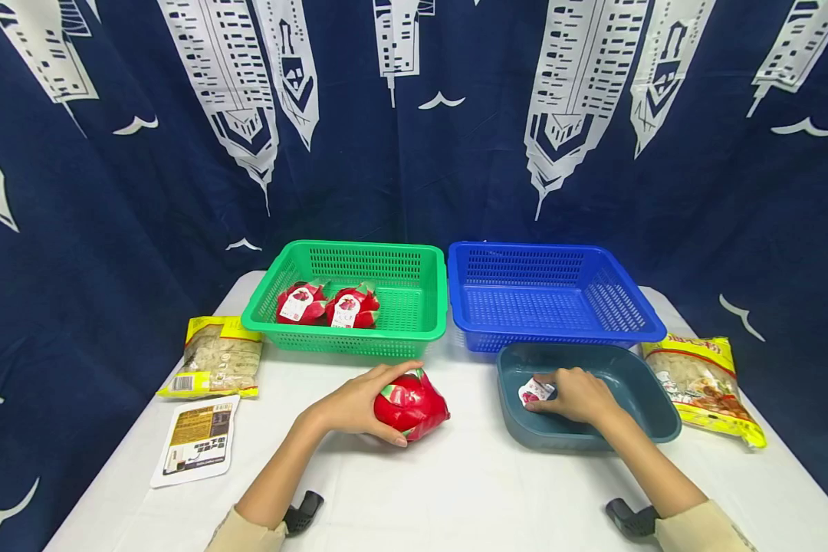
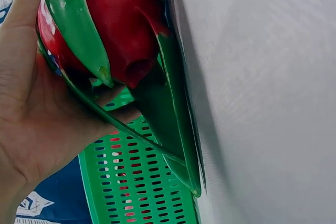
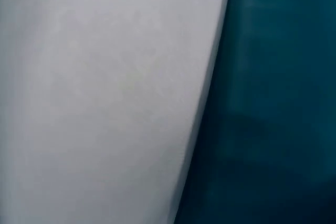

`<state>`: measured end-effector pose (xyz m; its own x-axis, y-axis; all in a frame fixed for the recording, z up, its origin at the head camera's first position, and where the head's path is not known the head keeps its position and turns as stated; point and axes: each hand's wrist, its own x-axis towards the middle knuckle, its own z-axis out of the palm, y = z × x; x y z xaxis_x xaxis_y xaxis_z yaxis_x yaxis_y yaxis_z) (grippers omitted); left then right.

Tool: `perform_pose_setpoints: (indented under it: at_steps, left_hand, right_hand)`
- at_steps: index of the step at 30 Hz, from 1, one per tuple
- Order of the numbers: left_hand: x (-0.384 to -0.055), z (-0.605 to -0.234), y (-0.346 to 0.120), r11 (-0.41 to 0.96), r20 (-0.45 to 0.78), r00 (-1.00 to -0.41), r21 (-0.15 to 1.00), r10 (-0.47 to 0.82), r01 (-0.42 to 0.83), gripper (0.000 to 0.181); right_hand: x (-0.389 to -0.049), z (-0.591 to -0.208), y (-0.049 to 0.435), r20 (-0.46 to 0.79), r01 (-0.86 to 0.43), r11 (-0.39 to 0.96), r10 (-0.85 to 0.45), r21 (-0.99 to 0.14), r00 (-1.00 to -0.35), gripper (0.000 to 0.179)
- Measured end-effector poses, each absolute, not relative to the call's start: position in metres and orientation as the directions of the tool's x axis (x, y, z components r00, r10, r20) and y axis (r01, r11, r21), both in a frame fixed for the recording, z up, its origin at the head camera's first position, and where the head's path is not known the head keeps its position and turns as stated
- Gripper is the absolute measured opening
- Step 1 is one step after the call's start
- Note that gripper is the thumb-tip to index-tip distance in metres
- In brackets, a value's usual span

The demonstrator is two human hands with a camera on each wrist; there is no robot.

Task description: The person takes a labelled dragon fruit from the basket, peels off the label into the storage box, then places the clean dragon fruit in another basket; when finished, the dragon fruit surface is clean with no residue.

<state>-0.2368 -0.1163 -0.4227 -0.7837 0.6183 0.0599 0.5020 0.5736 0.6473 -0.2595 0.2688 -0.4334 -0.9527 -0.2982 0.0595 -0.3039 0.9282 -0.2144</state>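
Note:
A red dragon fruit (image 1: 417, 406) with green-tipped scales lies on the white table, its pointed end to the right. My left hand (image 1: 359, 402) grips it from the left, thumb at the near side and fingers over the far side. The left wrist view shows long green scales hanging by the palm. Inside the dark teal basin (image 1: 638, 376), my right hand (image 1: 579, 399) pinches a white label (image 1: 534, 391) with a red fruit picture between thumb and forefinger. Only the basin's outer wall and the tablecloth fill the right wrist view; that hand is hidden there.
Behind, a green basket (image 1: 407, 310) holds two labelled dragon fruits (image 1: 303, 304), beside a blue basket (image 1: 524, 307). Yellow noodle bags (image 1: 222, 358) flank the table at left and right. A flat white-and-brown packet (image 1: 196, 441) lies front left. A dark printed curtain hangs behind.

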Motion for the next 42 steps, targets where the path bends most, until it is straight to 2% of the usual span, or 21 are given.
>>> perform_pose_setpoints:
  at_steps: [5,10,15,17,20,22,24,27,34,39,42]
  left_hand:
    - [-0.235,-0.418,-0.113,0.603,0.023,-0.798,0.642,0.602,0.474,0.1]
    - [-0.23,-0.409,-0.111,0.619,-0.054,-0.798,0.662,0.601,0.422,0.098]
    - [-0.235,-0.404,-0.115,0.563,-0.103,-0.721,0.704,0.685,0.434,0.1]
    - [-0.238,-0.4,-0.119,0.522,-0.119,-0.673,0.733,0.73,0.436,0.102]
    - [-0.241,-0.396,-0.123,0.493,-0.155,-0.618,0.76,0.77,0.423,0.106]
    - [-0.242,-0.396,-0.124,0.484,-0.172,-0.593,0.768,0.787,0.419,0.107]
    - [-0.242,-0.396,-0.125,0.482,-0.183,-0.579,0.77,0.795,0.418,0.109]
    - [-0.241,-0.396,-0.124,0.469,-0.177,-0.567,0.775,0.804,0.423,0.11]
    - [-0.243,-0.394,-0.12,0.473,-0.134,-0.588,0.745,0.797,0.471,0.106]
    - [-0.249,-0.366,-0.112,0.417,-0.044,-0.571,0.729,0.82,0.542,0.103]
    - [-0.258,-0.33,-0.098,0.361,0.072,-0.603,0.743,0.795,0.564,0.104]
  right_hand:
    - [-0.256,-0.429,0.273,0.085,-0.313,0.923,-0.302,-0.224,-0.95,0.075]
    - [-0.242,-0.397,0.281,0.23,-0.331,0.9,-0.271,-0.285,-0.935,0.062]
    - [-0.244,-0.353,0.305,0.483,-0.342,0.889,-0.165,-0.306,-0.86,0.038]
    - [-0.251,-0.342,0.321,0.524,-0.31,0.895,-0.105,-0.321,-0.845,0.039]
    - [-0.264,-0.336,0.346,0.471,-0.247,0.897,-0.049,-0.367,-0.881,0.057]
    - [-0.272,-0.341,0.361,0.381,-0.22,0.894,-0.06,-0.391,-0.923,0.074]
    - [-0.28,-0.349,0.374,0.284,-0.198,0.893,-0.083,-0.404,-0.955,0.087]
    - [-0.288,-0.362,0.39,0.177,-0.181,0.898,-0.117,-0.401,-0.977,0.098]
    - [-0.294,-0.375,0.402,0.011,-0.14,0.874,-0.152,-0.466,-0.988,0.1]
    - [-0.298,-0.378,0.399,0.025,-0.142,0.864,-0.149,-0.483,-0.989,0.1]
    - [-0.3,-0.382,0.396,0.049,-0.14,0.867,-0.133,-0.478,-0.99,0.099]
